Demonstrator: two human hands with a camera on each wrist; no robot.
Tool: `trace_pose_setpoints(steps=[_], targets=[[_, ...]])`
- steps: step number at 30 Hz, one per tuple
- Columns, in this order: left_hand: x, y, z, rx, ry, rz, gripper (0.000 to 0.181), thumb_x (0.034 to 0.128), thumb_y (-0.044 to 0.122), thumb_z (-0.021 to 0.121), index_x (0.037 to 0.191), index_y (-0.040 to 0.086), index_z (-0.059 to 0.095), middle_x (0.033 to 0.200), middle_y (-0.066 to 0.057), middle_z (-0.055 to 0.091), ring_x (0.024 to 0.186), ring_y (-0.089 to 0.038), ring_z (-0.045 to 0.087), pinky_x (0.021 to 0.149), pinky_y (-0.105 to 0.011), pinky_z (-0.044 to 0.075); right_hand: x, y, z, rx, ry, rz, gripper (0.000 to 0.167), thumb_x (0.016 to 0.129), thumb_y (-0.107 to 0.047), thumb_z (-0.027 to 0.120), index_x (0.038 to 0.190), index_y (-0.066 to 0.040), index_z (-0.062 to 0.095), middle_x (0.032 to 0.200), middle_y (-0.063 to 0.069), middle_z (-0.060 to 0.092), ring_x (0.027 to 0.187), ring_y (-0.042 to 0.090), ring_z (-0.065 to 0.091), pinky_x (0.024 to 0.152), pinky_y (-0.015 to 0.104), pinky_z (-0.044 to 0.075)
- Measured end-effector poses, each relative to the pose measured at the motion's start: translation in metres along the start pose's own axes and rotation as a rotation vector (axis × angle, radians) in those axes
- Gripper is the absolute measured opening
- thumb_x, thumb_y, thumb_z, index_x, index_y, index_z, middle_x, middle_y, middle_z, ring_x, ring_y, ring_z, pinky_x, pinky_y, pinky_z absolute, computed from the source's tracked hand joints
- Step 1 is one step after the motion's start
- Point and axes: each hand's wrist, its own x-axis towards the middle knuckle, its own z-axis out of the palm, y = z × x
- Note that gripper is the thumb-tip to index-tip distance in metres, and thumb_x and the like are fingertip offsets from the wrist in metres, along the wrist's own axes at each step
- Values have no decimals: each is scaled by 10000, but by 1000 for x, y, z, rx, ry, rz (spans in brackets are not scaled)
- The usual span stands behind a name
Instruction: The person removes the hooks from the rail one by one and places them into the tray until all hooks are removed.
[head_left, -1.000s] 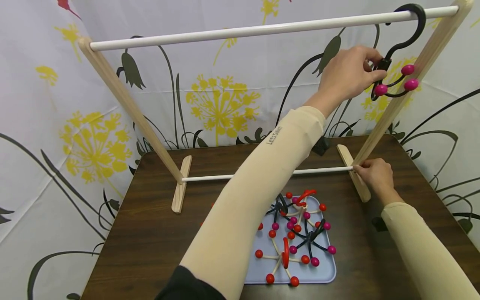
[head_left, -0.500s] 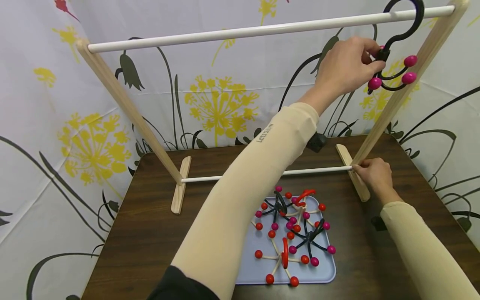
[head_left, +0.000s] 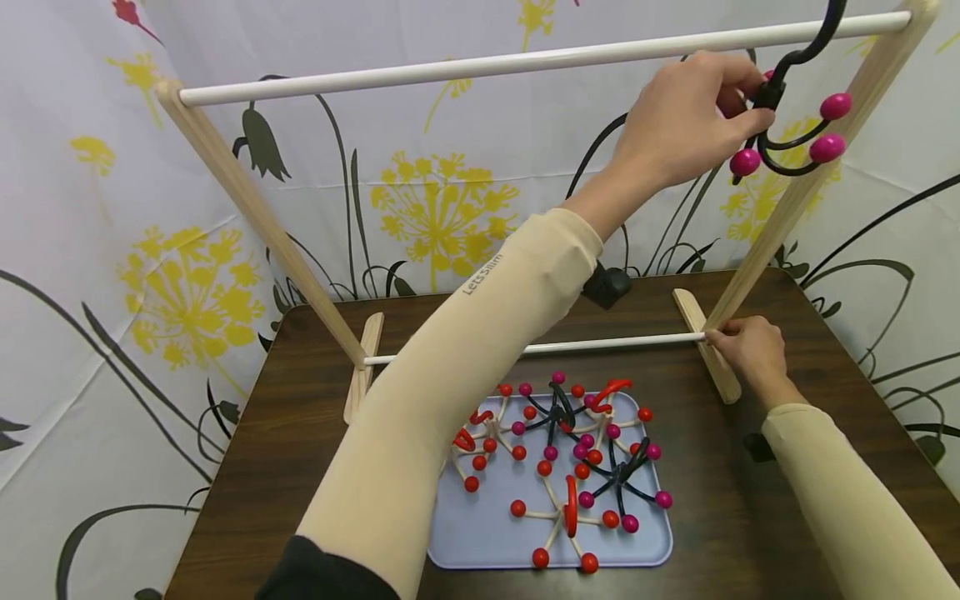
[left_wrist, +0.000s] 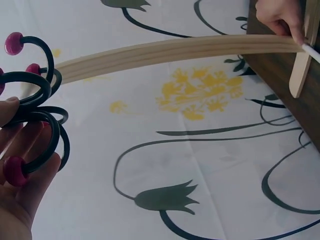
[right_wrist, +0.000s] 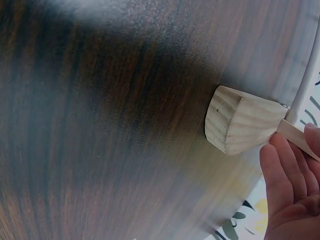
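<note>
In the head view my left hand (head_left: 686, 121) pinches the black collar of a black hook hanger (head_left: 806, 54) near the rack's right end. Its curved arms end in pink balls (head_left: 827, 149). The hook passes in front of the white top rod (head_left: 525, 60); its upper end is out of frame. The left wrist view shows the hanger's looped arms (left_wrist: 47, 125) between thumb and fingers. My right hand (head_left: 752, 354) holds the bottom of the right wooden post (head_left: 780, 221), where the lower rod meets it. In the right wrist view, fingers and thumb (right_wrist: 290, 175) lie around the post.
A pale blue tray (head_left: 480, 550) stands on the dark wooden table (head_left: 255, 500) in front of the rack. On it lie several more hangers, some black with pink balls, some cream with red balls (head_left: 561, 512). A flowered cloth (head_left: 315, 217) hangs behind.
My left hand has raised the black hook hanger, whose curved top was over the rod and now leaves the frame. The left forearm has swung leftward, uncovering more tray. My right hand stays put.
</note>
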Motion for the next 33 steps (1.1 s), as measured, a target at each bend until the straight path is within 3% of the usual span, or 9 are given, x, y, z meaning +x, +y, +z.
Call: trace_pose_setpoints(steps=[7,12,18,24,29,33], targets=[[-27,-6,-18,-86,18,14,222,920,320,687,1118,220,709,916,145,704,846,39,606,758,-127,390,0,1,-2,-1,2,6,345,936,-317,640,999,10,732,952,216,696,975,481,570,692,534,472],[-61,-18,-33,-124,79,68,198,909,259,709,1075,151,723,900,103,712,786,6,630,754,-126,417,-1,1,-1,6,-4,2,355,938,-322,636,1009,13,728,960,225,691,983,490,563,716,552,469],[-125,-42,-45,-236,174,120,144,869,130,743,997,63,742,856,17,737,690,-15,661,699,-182,521,-3,1,-1,2,7,-7,354,933,-311,641,1007,25,729,951,234,688,968,494,565,710,557,467],[-200,-67,-51,-328,241,144,140,834,56,766,967,21,738,889,-13,741,756,-41,689,692,-232,573,0,2,-2,-8,1,-21,375,938,-330,632,1006,26,727,980,246,685,978,516,557,732,576,459],[-258,-83,-47,-306,246,92,117,827,59,778,936,50,734,889,17,732,776,-54,697,682,-243,580,0,4,-3,-14,-3,-17,362,937,-326,634,991,19,729,961,237,687,945,497,563,692,551,460],[-298,-90,-41,-268,244,22,132,826,65,782,937,118,736,889,79,720,685,-46,655,536,-180,518,1,4,-3,-17,0,-25,352,935,-314,641,978,25,730,952,236,690,935,494,566,705,557,455]])
